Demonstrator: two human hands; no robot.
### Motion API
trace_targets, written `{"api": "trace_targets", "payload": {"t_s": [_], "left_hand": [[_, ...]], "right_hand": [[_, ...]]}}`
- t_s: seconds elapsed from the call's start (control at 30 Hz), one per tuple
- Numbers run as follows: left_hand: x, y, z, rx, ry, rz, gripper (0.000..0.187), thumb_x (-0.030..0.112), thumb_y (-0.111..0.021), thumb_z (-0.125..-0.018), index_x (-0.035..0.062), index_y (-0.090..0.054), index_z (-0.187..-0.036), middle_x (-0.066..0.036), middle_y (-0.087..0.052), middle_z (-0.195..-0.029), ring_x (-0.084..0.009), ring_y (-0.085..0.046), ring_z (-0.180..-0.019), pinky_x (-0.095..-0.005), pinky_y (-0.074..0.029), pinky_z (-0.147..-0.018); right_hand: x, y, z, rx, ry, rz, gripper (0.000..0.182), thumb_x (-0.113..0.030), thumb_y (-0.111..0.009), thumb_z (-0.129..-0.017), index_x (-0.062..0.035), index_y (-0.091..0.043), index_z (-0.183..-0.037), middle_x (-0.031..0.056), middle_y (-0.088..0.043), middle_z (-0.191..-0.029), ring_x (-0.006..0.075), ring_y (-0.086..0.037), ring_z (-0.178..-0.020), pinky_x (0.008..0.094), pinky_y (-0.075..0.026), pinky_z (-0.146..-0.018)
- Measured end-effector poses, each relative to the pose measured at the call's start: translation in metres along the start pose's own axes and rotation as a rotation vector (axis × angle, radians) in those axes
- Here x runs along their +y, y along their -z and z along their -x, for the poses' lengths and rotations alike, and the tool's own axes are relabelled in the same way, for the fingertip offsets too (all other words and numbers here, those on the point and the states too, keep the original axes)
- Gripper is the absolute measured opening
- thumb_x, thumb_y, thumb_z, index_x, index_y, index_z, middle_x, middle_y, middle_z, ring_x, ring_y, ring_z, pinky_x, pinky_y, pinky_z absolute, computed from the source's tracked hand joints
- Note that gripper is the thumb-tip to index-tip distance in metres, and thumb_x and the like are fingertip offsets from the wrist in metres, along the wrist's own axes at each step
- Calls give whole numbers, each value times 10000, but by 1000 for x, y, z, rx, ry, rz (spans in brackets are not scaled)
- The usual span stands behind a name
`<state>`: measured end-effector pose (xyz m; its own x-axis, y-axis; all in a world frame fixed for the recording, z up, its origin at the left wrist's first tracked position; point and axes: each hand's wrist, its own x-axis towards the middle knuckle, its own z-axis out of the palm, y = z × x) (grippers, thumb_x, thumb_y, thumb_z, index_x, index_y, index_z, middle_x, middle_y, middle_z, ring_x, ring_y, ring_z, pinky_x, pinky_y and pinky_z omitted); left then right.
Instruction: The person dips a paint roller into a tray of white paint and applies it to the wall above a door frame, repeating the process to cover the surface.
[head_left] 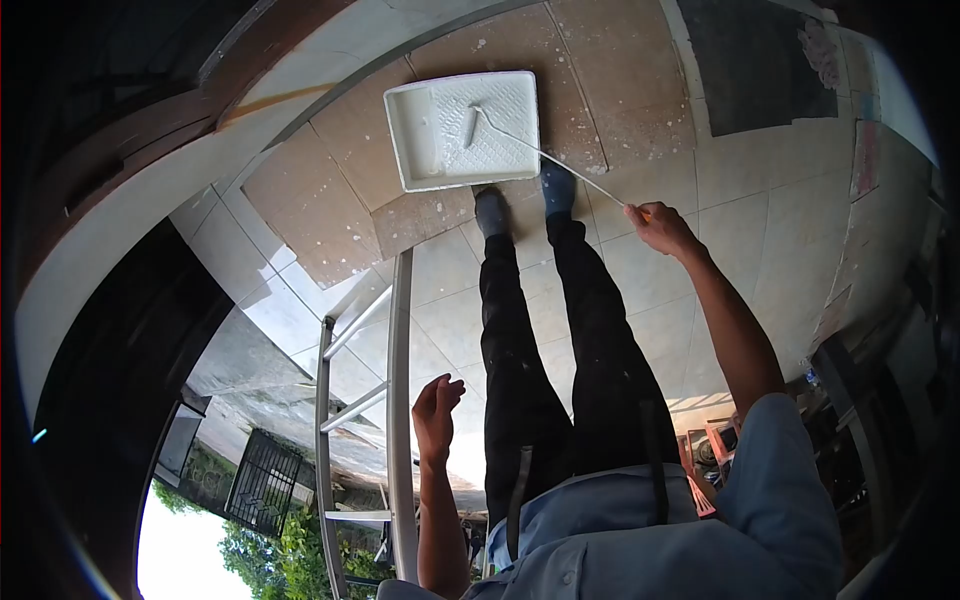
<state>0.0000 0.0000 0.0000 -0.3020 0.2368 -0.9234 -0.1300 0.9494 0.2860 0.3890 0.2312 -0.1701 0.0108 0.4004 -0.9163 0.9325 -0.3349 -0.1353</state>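
My right hand (665, 230) is closed round the orange handle (646, 215) of a paint roller, its long wire frame reaching up and left. The white roller head (469, 127) rests on the textured slope of a white paint tray (412, 160). Wet white paint coats the tray, which lies on the floor just beyond my feet. My left hand (435, 418) hangs in the air beside an aluminium ladder (398, 400), fingers loosely bent and nothing visible in them.
Paint-spattered brown cardboard sheets (320, 215) lie under and around the tray. The ladder stands close on my left. A dark mat (755, 70) lies at the upper right of the tiled floor. Assorted items (715, 445) are behind me on the right.
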Motion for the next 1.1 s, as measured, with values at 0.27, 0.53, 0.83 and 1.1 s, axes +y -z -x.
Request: {"api": "trace_targets", "payload": {"t_s": [0.27,0.53,0.83,1.1], "left_hand": [[8,-15,-3,-22,-25,10,412,275,-543,-1003,-81,-587,-1205,-195,-702,-1000,-244,-685,-958,-345,-548,-858],[4,-3,3,-2,-26,27,402,261,-553,-997,-82,-588,-1203,-188,-704,-988,-237,-685,-940,-345,-547,-854],[12,-14,3,-45,-10,-26,492,320,-559,-981,-102,-557,-1234,-222,-683,-1037,-263,-680,-978,-351,-542,-880],[12,-3,1,-23,-28,-37,447,290,-548,-995,-96,-568,-1220,-212,-694,-1016,-255,-685,-964,-350,-551,-863]], "right_hand": [[-26,-34,-18,56,43,-82,534,-533,-437,-973,-79,-691,-1098,220,-686,-1036,396,-649,-1010,449,-513,-877],[4,-51,19,56,-1,-174,580,-578,-428,-966,-79,-675,-1129,203,-694,-1014,395,-652,-988,438,-505,-869],[-8,-78,25,0,-77,-232,579,-562,-393,-975,-93,-654,-1191,207,-674,-1102,399,-626,-1068,456,-495,-929],[4,-88,38,31,-72,-280,598,-593,-412,-969,-75,-667,-1122,186,-686,-1055,377,-641,-1031,429,-494,-890]]}}
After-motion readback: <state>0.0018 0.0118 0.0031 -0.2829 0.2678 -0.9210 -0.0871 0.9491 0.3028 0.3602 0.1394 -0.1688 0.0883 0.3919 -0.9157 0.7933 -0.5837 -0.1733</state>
